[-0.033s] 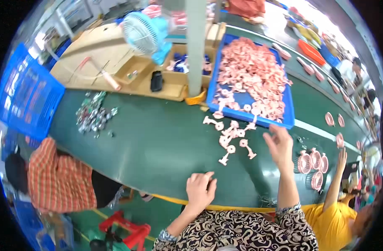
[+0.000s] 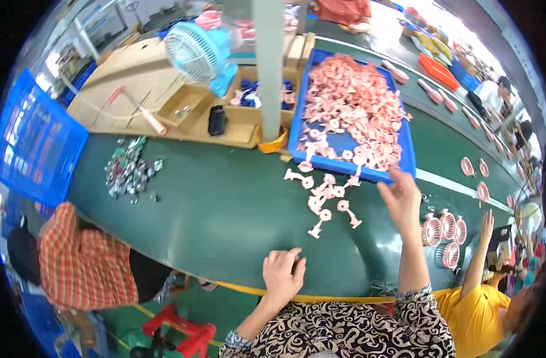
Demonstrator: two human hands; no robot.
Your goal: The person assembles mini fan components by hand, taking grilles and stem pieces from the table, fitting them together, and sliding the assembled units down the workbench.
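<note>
My right hand (image 2: 402, 200) hovers at the near right corner of a blue tray (image 2: 343, 142). Its thumb and fingers are curved and apart, and I see nothing between them. The tray bears a large heap of small pink plastic parts (image 2: 351, 89), each with a ring end and a stem. Several loose pink parts (image 2: 325, 192) lie on the green table before it, left of my right hand. Close to the table's front edge rests my left hand (image 2: 283, 275), loosely bent, thumb apart, with nothing visible in it.
Pink round fan cages (image 2: 448, 225) stand to the right, beside a co-worker's outstretched arm (image 2: 479, 244). A pile of shiny small pieces (image 2: 129, 170) lies left, near a blue crate (image 2: 40, 143). A post (image 2: 269, 77) and a blue fan (image 2: 192, 53) rise at the back.
My right hand has shifted slightly up toward the tray's near edge. The view has turned a little, so the table things sit slightly further left. My left hand stays by the front edge.
</note>
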